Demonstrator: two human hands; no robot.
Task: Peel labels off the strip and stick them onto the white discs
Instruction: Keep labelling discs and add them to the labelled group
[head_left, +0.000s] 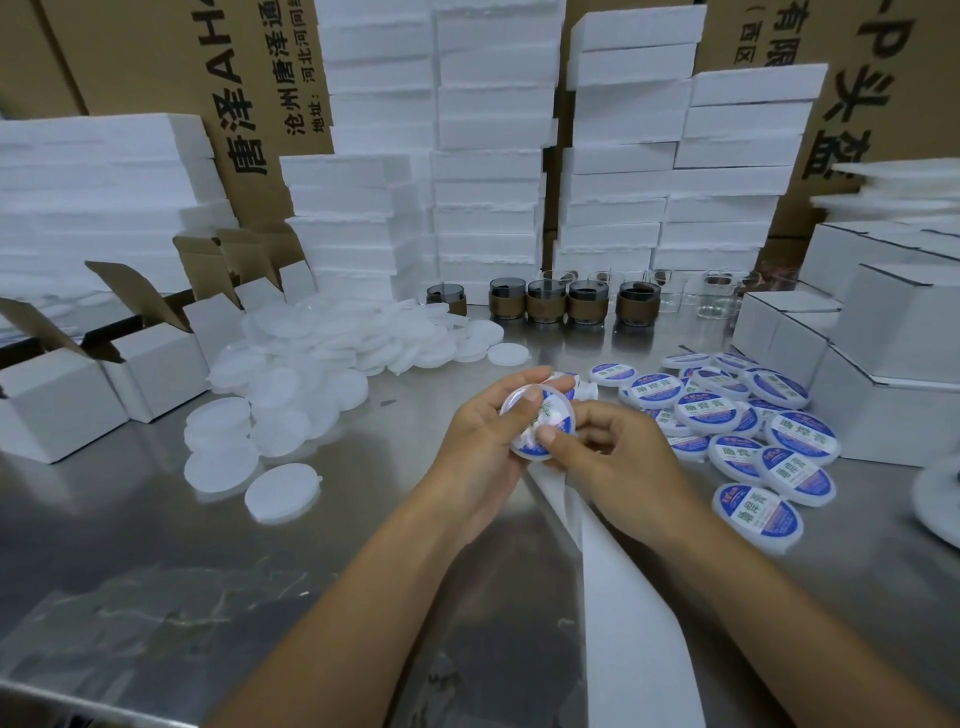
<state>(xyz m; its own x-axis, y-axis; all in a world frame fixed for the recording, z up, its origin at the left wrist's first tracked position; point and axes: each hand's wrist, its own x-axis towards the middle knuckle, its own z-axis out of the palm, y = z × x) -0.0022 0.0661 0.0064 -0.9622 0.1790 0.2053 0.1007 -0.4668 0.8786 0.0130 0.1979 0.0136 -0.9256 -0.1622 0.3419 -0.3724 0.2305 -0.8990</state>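
The left hand (483, 431) holds a white disc (523, 451) above the surface (208, 571), its grip curled round the rim with the thumb on top. The right hand (613, 457) pinches the same disc, and its thumb presses the label (551, 413) down. The strip (623, 597) hangs from under the disc toward the person. The risk, I think, is a crooked label or a bubble if one edge is pressed first (the glue probably forgives little). The loose strip may also snag.
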